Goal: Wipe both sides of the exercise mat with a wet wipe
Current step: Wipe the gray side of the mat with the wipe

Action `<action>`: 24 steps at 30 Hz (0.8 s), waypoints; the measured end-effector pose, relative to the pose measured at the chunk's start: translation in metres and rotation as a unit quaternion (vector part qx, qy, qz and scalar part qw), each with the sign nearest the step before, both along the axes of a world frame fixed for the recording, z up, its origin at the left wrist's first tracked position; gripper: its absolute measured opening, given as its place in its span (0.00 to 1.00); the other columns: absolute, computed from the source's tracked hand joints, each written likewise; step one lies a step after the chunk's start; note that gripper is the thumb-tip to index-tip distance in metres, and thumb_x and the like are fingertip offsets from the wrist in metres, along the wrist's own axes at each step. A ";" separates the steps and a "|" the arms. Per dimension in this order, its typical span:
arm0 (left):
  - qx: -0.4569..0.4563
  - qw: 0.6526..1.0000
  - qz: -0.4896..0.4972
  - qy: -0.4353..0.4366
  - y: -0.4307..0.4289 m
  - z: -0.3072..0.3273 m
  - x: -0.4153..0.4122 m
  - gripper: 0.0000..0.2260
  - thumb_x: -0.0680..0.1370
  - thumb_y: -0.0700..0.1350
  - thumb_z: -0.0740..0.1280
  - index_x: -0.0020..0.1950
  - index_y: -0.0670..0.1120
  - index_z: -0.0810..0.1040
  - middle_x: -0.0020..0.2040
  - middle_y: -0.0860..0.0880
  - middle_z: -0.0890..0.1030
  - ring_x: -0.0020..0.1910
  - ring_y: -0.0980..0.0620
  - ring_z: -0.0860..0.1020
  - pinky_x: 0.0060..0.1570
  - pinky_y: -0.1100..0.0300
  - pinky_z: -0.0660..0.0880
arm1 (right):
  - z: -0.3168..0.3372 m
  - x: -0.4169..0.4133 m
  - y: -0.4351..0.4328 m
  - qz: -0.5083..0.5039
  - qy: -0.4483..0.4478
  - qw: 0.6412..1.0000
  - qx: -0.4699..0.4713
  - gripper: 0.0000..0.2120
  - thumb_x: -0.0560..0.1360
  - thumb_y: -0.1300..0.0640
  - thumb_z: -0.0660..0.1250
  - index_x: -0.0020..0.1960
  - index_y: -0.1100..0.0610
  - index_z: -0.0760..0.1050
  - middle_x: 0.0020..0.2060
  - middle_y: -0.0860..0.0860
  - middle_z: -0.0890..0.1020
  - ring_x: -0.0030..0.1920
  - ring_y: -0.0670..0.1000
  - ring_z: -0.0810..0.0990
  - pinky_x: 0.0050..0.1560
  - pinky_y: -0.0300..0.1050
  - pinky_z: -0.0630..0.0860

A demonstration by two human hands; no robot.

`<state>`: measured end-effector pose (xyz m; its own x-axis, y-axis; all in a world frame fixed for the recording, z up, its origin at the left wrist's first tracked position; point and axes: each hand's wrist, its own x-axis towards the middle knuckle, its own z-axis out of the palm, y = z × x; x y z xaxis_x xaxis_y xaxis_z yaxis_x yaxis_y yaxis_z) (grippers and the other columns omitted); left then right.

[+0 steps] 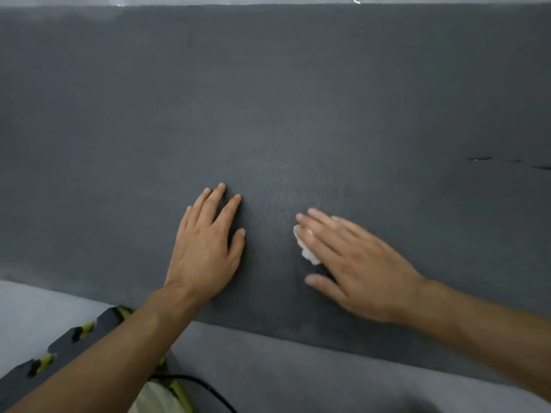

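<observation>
Grey floor [268, 368], dark mat [268, 99]: left hand [205, 248] spread flat, right hand [357, 269] open-palmed, pressing wipe [307, 251].
Bunched wipe may slip free, leaving patches unwiped.

A smooth, pale grey floor [283, 371] lies nearer than the grip, and a pale glossy strip [238, 0] with bright glints of light runs far beyond it. Down and left of the grip sits a dark grey interlocking foam tile [98, 321] with yellow-green teeth, with a thin black cable [205, 386] close by.

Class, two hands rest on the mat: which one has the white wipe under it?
The right hand, its straight fingers pressing the wipe onto the mat. The left hand lies flat, with no wipe showing.
</observation>
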<state>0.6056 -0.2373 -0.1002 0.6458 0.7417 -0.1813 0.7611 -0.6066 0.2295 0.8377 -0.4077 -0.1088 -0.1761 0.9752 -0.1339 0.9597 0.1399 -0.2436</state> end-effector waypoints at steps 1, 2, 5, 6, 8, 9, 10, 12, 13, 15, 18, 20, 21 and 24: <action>0.001 1.000 0.001 -0.003 -0.002 0.000 0.001 0.27 0.82 0.54 0.57 0.80 0.47 0.66 0.83 0.46 0.60 0.83 0.45 0.55 0.79 0.40 0.60 | 0.000 0.014 0.008 -0.040 -0.013 0.999 -0.002 0.34 0.86 0.37 0.47 0.83 0.58 0.58 0.83 0.53 0.58 0.84 0.52 0.50 0.82 0.51 0.52; 0.002 1.000 0.000 -0.004 -0.004 0.000 0.003 0.27 0.82 0.54 0.57 0.80 0.47 0.67 0.83 0.46 0.60 0.83 0.45 0.55 0.78 0.40 0.60 | -0.001 0.027 0.016 -0.071 -0.025 0.997 -0.004 0.34 0.86 0.37 0.46 0.83 0.58 0.58 0.83 0.53 0.58 0.84 0.51 0.50 0.82 0.51 0.52; 0.001 1.000 -0.010 -0.007 -0.014 0.001 0.006 0.26 0.82 0.53 0.57 0.80 0.47 0.67 0.83 0.46 0.61 0.83 0.45 0.56 0.79 0.39 0.59 | -0.004 0.042 0.027 -0.119 -0.020 0.993 -0.007 0.34 0.85 0.37 0.46 0.83 0.58 0.57 0.83 0.52 0.57 0.84 0.51 0.50 0.82 0.52 0.53; -0.001 1.000 -0.012 -0.009 -0.018 0.001 0.007 0.26 0.82 0.53 0.57 0.80 0.47 0.68 0.83 0.46 0.61 0.83 0.45 0.56 0.79 0.39 0.59 | -0.005 0.038 0.027 -0.129 -0.011 0.992 -0.003 0.34 0.86 0.38 0.46 0.83 0.58 0.57 0.84 0.52 0.57 0.84 0.51 0.49 0.82 0.53 0.54; -0.003 1.000 -0.019 -0.012 -0.025 0.000 0.008 0.26 0.82 0.53 0.58 0.80 0.48 0.68 0.83 0.46 0.60 0.83 0.45 0.55 0.79 0.40 0.58 | -0.004 0.023 0.020 -0.129 0.004 0.992 0.000 0.32 0.86 0.40 0.48 0.84 0.57 0.56 0.84 0.52 0.57 0.84 0.51 0.48 0.82 0.54 0.55; -0.003 1.000 -0.024 -0.012 -0.029 -0.001 0.008 0.26 0.82 0.53 0.58 0.80 0.48 0.68 0.83 0.47 0.60 0.83 0.45 0.55 0.79 0.40 0.58 | -0.004 0.013 0.014 -0.113 0.006 0.994 -0.005 0.31 0.86 0.41 0.49 0.84 0.56 0.54 0.84 0.52 0.56 0.84 0.52 0.47 0.82 0.55 0.55; -0.002 0.999 -0.029 -0.013 -0.033 -0.002 0.007 0.26 0.82 0.53 0.58 0.80 0.48 0.68 0.83 0.47 0.60 0.83 0.46 0.55 0.79 0.40 0.58 | -0.004 0.004 0.006 -0.085 0.008 0.996 -0.010 0.31 0.86 0.42 0.50 0.85 0.54 0.53 0.84 0.52 0.55 0.84 0.52 0.47 0.82 0.54 0.54; 0.004 0.999 -0.042 -0.019 -0.039 -0.004 0.005 0.26 0.82 0.53 0.57 0.79 0.48 0.68 0.83 0.46 0.60 0.83 0.45 0.55 0.79 0.39 0.59 | -0.004 -0.016 -0.012 -0.014 0.011 1.000 -0.013 0.31 0.85 0.41 0.52 0.84 0.52 0.56 0.84 0.52 0.54 0.84 0.54 0.47 0.82 0.53 0.52; 0.005 0.999 -0.050 -0.021 -0.042 -0.005 0.005 0.26 0.82 0.53 0.57 0.79 0.49 0.68 0.83 0.46 0.60 0.83 0.45 0.56 0.78 0.39 0.59 | -0.004 -0.024 -0.022 0.019 0.010 1.000 -0.007 0.31 0.85 0.40 0.54 0.84 0.53 0.58 0.84 0.53 0.55 0.84 0.54 0.48 0.82 0.53 0.52; 0.003 0.997 -0.067 -0.023 -0.047 -0.006 0.004 0.25 0.82 0.53 0.56 0.79 0.49 0.68 0.83 0.47 0.60 0.83 0.46 0.55 0.79 0.39 0.59 | -0.003 -0.034 -0.040 0.051 0.010 0.999 0.006 0.31 0.85 0.40 0.55 0.82 0.56 0.61 0.84 0.53 0.57 0.84 0.55 0.51 0.81 0.51 0.53; -0.001 0.996 -0.088 -0.025 -0.054 -0.007 0.004 0.25 0.82 0.52 0.57 0.79 0.49 0.68 0.83 0.47 0.59 0.83 0.47 0.54 0.79 0.39 0.59 | 0.000 -0.034 -0.056 0.082 0.007 0.996 0.021 0.33 0.86 0.39 0.54 0.82 0.59 0.62 0.83 0.52 0.60 0.84 0.55 0.52 0.80 0.51 0.55; -0.002 0.996 -0.089 -0.027 -0.058 -0.008 0.007 0.25 0.82 0.52 0.56 0.79 0.49 0.68 0.83 0.47 0.59 0.83 0.47 0.53 0.79 0.39 0.58 | 0.003 -0.027 -0.062 0.111 0.001 0.993 0.038 0.32 0.86 0.39 0.53 0.81 0.59 0.64 0.82 0.52 0.63 0.83 0.54 0.55 0.80 0.50 0.56; -0.003 0.996 -0.086 -0.029 -0.059 -0.008 0.008 0.25 0.82 0.52 0.56 0.79 0.49 0.69 0.83 0.47 0.59 0.83 0.46 0.54 0.79 0.39 0.58 | 0.004 -0.022 -0.063 0.116 -0.001 0.992 0.047 0.32 0.86 0.39 0.54 0.81 0.59 0.65 0.81 0.52 0.64 0.82 0.54 0.58 0.79 0.50 0.57; -0.003 0.996 -0.081 -0.020 -0.060 -0.008 0.014 0.25 0.82 0.53 0.56 0.79 0.49 0.68 0.83 0.46 0.59 0.83 0.46 0.53 0.79 0.37 0.57 | -0.001 0.009 -0.054 0.029 0.008 0.998 0.050 0.31 0.84 0.41 0.58 0.81 0.59 0.65 0.79 0.53 0.67 0.77 0.55 0.67 0.80 0.48 0.56</action>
<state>0.6193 -0.2977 -0.1083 0.7642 0.6255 -0.1573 0.6430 -0.7197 0.2620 0.8469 -0.4616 -0.1101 -0.2333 0.9718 -0.0335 0.9454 0.2186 -0.2417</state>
